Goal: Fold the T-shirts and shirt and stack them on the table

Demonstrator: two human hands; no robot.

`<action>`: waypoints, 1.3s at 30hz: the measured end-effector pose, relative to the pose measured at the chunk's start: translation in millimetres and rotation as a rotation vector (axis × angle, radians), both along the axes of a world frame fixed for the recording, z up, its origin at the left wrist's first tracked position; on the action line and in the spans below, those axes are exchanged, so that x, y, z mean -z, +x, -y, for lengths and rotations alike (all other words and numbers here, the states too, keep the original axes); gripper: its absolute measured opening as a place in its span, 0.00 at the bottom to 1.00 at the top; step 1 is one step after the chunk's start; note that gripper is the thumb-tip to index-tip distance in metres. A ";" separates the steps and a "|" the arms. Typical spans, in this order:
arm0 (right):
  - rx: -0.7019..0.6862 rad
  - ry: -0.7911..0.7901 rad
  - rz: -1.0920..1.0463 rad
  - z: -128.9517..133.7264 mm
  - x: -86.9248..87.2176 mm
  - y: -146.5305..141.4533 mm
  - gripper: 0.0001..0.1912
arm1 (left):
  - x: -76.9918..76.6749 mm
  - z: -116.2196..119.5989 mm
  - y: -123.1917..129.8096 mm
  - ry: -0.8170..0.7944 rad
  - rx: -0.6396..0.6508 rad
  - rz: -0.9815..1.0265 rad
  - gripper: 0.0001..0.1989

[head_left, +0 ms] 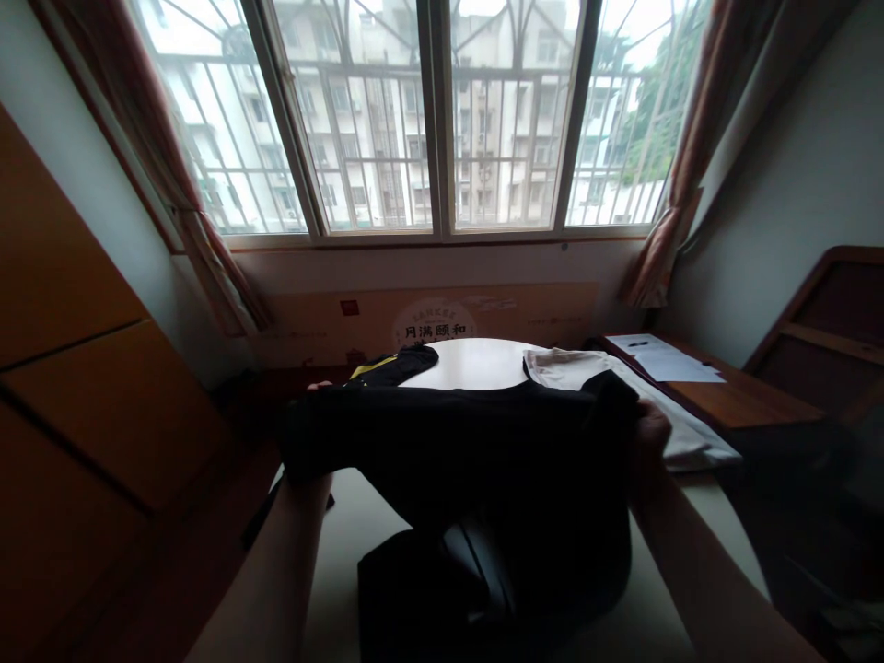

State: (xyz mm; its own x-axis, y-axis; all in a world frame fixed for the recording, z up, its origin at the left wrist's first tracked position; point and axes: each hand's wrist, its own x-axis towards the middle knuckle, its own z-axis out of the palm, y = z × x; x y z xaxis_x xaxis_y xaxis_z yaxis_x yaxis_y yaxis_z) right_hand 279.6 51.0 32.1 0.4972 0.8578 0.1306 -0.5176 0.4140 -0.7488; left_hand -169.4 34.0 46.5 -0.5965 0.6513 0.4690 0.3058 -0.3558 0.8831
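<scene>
A black garment [476,433] is stretched sideways above a round white table [476,354], and its lower part hangs down toward the near side. My right hand [651,433] is closed on the garment's right end. At the left end my left hand [319,387] is mostly covered by the cloth; only a bit of its fingers shows at the top edge, with the forearm below. Under the hanging part, more dark cloth with pale stripes [487,562] is seen, blurred.
Behind the garment lie a black and yellow cloth [387,368] and white clothing [677,424]. A wooden desk [752,396] with papers [667,359] stands at right. A wooden cabinet [103,414] is at left, a barred window beyond.
</scene>
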 end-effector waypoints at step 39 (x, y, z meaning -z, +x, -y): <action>0.030 -0.394 1.933 28.9 -2.2 -42.5 0.22 | 19.2 -9.0 102.2 -0.592 0.094 -1.264 0.18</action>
